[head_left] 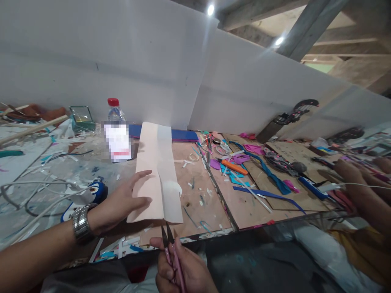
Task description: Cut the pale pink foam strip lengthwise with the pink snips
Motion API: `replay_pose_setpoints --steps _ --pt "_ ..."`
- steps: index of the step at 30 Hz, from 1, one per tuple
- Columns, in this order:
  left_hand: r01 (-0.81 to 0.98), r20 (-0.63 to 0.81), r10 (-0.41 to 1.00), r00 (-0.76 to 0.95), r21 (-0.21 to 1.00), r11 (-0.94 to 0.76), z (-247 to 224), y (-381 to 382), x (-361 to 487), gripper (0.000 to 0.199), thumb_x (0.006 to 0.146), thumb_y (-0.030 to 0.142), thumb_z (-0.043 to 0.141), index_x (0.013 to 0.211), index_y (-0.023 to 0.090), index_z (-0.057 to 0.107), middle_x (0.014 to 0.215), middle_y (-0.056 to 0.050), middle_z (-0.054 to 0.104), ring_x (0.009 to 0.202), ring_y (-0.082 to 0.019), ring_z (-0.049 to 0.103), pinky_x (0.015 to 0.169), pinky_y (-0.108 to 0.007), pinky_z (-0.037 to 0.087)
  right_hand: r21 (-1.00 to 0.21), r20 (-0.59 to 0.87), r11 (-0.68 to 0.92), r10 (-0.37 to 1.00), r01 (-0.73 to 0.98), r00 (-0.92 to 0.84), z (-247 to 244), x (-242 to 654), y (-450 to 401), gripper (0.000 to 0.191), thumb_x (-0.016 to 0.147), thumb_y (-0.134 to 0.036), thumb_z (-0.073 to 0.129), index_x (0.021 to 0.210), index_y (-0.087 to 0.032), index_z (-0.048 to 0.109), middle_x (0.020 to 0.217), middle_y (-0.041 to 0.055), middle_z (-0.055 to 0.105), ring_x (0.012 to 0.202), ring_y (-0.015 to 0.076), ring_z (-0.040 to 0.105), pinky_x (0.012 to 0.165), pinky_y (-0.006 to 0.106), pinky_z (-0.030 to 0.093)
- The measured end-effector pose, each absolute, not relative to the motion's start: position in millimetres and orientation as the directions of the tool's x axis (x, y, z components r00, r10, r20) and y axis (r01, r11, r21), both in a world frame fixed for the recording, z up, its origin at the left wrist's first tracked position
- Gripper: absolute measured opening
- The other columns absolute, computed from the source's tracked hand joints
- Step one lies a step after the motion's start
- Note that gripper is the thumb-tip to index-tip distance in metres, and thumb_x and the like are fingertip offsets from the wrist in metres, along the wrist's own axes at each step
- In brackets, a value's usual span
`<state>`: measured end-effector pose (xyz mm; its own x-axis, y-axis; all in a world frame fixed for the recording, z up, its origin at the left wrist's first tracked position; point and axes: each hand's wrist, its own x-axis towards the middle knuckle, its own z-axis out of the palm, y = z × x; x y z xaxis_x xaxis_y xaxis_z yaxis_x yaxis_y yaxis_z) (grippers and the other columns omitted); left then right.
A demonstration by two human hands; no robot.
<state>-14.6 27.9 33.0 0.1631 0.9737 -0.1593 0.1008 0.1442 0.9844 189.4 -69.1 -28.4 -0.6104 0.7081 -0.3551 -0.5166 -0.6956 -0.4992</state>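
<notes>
Right hand (186,266) grips pink-handled scissors (167,243), parted blades pointing far, while the open left hand (117,202) touches smooth, creased paper (152,152) lying lengthwise near to far.

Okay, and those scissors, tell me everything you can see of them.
The scissors have slim, dark, pointed blades, metal by the look, and pink handles. The blades are slightly parted and point away from the person, tips at the near edge of the pale paper; whether they touch it is unclear. The right hand grips the handles, partly hiding them.
</notes>
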Motion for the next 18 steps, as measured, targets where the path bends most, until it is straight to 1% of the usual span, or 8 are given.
replay_pose_setpoints --steps 2,5,7,9,10,12,15,18 --pt "0.134 -0.128 0.979 0.158 0.985 0.107 29.5 27.9 -16.6 0.069 0.070 0.027 0.074 0.137 0.027 0.056 0.145 -0.007 0.056 0.130 -0.029 0.055 0.112 -0.044 0.044 -0.477 -0.342 -0.690 0.716 -0.544 -0.608 -25.9 185.1 -65.9 0.065 0.074 -0.065 0.076 0.117 -0.016 0.067 0.058 -0.0062 0.048 0.037 0.0053 0.035 0.038 0.020 0.021" --pt "0.180 -0.118 0.980 0.162 0.980 0.089 25.0 28.2 -19.5 0.064 0.073 0.029 0.073 0.135 0.029 0.057 0.145 -0.007 0.056 0.129 -0.030 0.055 0.113 -0.047 0.042 -0.458 -0.328 -0.691 0.716 -0.559 -0.617 -18.5 182.0 -61.3 0.059 0.077 -0.062 0.076 0.117 -0.020 0.066 0.063 -0.0058 0.052 0.038 0.0051 0.037 0.037 0.019 0.021" --pt "0.194 -0.112 0.983 0.149 0.978 0.082 24.1 28.5 -20.2 0.063 0.073 0.030 0.073 0.135 0.028 0.058 0.144 -0.007 0.056 0.131 -0.031 0.054 0.115 -0.049 0.039 -0.453 -0.330 -0.696 0.712 -0.558 -0.620 -14.3 181.4 -59.8 0.058 0.079 -0.064 0.073 0.120 -0.023 0.063 0.064 -0.0066 0.053 0.036 0.0046 0.037 0.036 0.019 0.022" --pt "0.198 -0.104 0.987 0.126 0.977 0.077 24.8 28.9 -19.7 0.062 0.072 0.030 0.073 0.132 0.026 0.059 0.143 -0.008 0.057 0.133 -0.031 0.051 0.117 -0.049 0.036 -0.469 -0.342 -0.688 0.719 -0.553 -0.605 -12.7 180.5 -59.8 0.059 0.081 -0.067 0.068 0.123 -0.026 0.059 0.062 -0.0079 0.053 0.033 0.0040 0.034 0.037 0.018 0.024" --pt "0.193 -0.109 0.987 0.119 0.977 0.085 25.4 29.1 -19.1 0.062 0.071 0.029 0.074 0.131 0.026 0.060 0.142 -0.008 0.058 0.133 -0.031 0.052 0.117 -0.048 0.036 -0.482 -0.350 -0.684 0.724 -0.548 -0.595 -13.2 179.8 -60.1 0.060 0.082 -0.069 0.066 0.123 -0.026 0.058 0.060 -0.0086 0.052 0.032 0.0038 0.032 0.037 0.018 0.024" --pt "0.165 -0.142 0.982 0.124 0.979 0.121 26.4 29.3 -17.9 0.063 0.071 0.030 0.074 0.132 0.025 0.059 0.140 -0.008 0.059 0.127 -0.031 0.057 0.112 -0.046 0.043 -0.500 -0.365 -0.672 0.736 -0.547 -0.571 -15.9 177.3 -60.9 0.058 0.081 -0.073 0.063 0.116 -0.027 0.057 0.055 -0.0100 0.050 0.029 0.0037 0.028 0.036 0.018 0.023" --pt "0.114 -0.200 0.967 0.156 0.976 0.184 25.3 27.8 -17.5 0.067 0.072 0.033 0.073 0.136 0.025 0.055 0.134 -0.009 0.064 0.111 -0.029 0.066 0.095 -0.043 0.055 -0.497 -0.382 -0.654 0.755 -0.570 -0.533 -19.5 172.5 -60.4 0.055 0.079 -0.075 0.063 0.105 -0.028 0.054 0.052 -0.0115 0.047 0.027 0.0038 0.025 0.035 0.018 0.023" --pt "0.093 -0.226 0.955 0.194 0.973 0.212 21.0 20.5 -19.0 0.068 0.075 0.035 0.073 0.139 0.027 0.051 0.129 -0.007 0.066 0.105 -0.028 0.069 0.090 -0.041 0.057 -0.483 -0.368 -0.652 0.757 -0.584 -0.540 -15.5 169.5 -58.0 0.053 0.077 -0.071 0.069 0.104 -0.027 0.054 0.055 -0.0113 0.049 0.028 0.0034 0.025 0.035 0.017 0.025"
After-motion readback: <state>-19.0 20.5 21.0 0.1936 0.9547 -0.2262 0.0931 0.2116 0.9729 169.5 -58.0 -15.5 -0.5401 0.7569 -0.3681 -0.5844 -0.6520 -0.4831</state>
